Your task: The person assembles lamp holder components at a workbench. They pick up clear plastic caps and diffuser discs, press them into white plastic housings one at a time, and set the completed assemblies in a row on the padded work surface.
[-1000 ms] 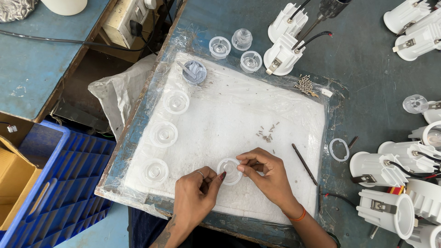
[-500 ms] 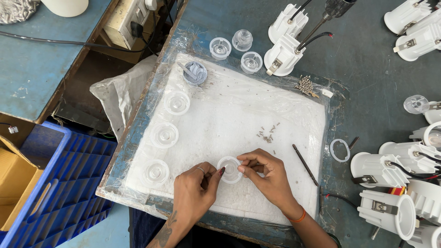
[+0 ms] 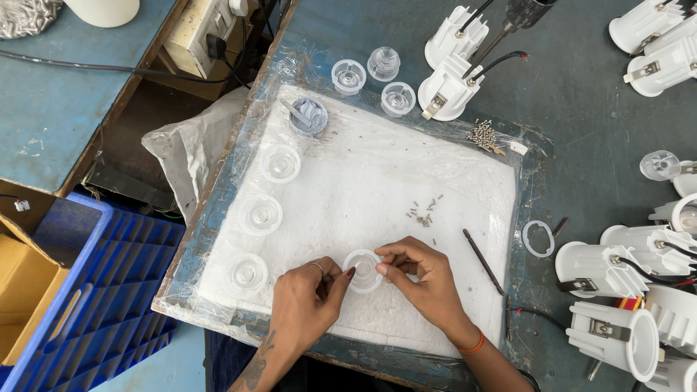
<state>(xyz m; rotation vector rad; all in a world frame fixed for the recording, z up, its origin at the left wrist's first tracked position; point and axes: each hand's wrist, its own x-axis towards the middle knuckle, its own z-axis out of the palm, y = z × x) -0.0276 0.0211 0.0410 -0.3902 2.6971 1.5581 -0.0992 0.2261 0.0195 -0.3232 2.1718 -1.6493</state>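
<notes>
Both hands work a small clear plastic lens lying on the white foam pad near its front edge. The left hand pinches the lens rim at its left side with thumb and forefinger nearly closed; the right hand pinches the right side likewise, other fingers curled loosely. Neither hand holds anything else.

Judgement: the work is done well by keeping the lens flat on the pad, gripping the rim only so the clear face stays unmarked, and applying even pressure from both sides.

Three similar lenses lie in a column along the pad's left side. Loose screws lie mid-pad, apart from the hands. A thin dark rod lies just right of the right hand. White lamp housings sit on the tabletop at right.
</notes>
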